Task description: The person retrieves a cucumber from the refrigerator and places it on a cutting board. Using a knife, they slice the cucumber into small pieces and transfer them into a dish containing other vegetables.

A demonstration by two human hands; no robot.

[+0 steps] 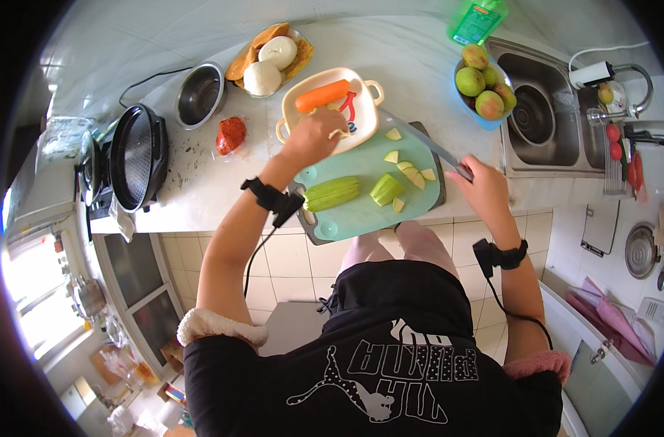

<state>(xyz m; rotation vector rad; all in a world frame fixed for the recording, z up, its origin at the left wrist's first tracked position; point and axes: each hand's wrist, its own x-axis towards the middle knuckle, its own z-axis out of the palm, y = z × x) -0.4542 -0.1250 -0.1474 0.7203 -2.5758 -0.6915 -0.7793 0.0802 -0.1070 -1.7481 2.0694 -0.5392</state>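
Note:
My left hand [318,131] is inside the near side of a cream two-handled dish [373,117], fingers pointing down. Pale pieces show at its fingertips, but whether it grips them is hidden. In the dish lie a peeled carrot [322,96] and a small red item [349,106]. My right hand [480,185] holds a kitchen knife [427,143] by its handle, the blade angled to the upper left across the board's far right edge. On the green cutting board [343,226] are a long piece of zucchini [332,194], a shorter chunk [386,189] and several cut wedges [411,172].
Left on the counter stand a black electric pan [138,158], a metal bowl [200,95] and a bagged red lump [231,135]. Behind sits a plate with white buns [262,78]. A blue bowl of fruit [487,121], green bottle [476,22] and steel sink [545,164] are rightward.

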